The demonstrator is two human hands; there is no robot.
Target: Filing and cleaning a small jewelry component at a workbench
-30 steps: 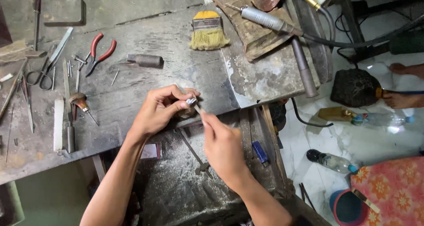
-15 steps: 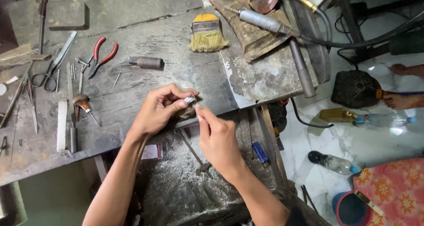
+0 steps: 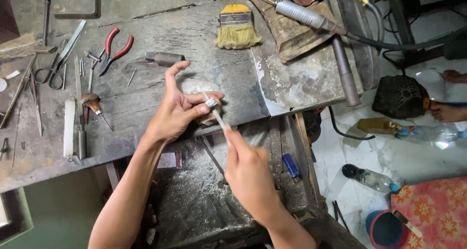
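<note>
My left hand (image 3: 177, 110) pinches a small silver ring (image 3: 211, 102) between thumb and fingers, with the index finger raised. It hovers over the front edge of a worn grey workbench (image 3: 146, 49). My right hand (image 3: 248, 173) sits below and to the right, gripping a thin pale file-like rod (image 3: 217, 115) whose tip passes through the ring.
Red-handled pliers (image 3: 114, 47), scissors (image 3: 46, 74), tweezers, gravers and nails lie at the bench's left. A yellow brush (image 3: 237, 27) and a metal handpiece (image 3: 304, 14) with a hose lie at the back. A dusty tray with a blue lighter (image 3: 290, 165) sits below. Bottles lie on the floor at right.
My left index finger has lifted away from the ring. The right hand has pulled back toward me, drawing the rod through the ring.
</note>
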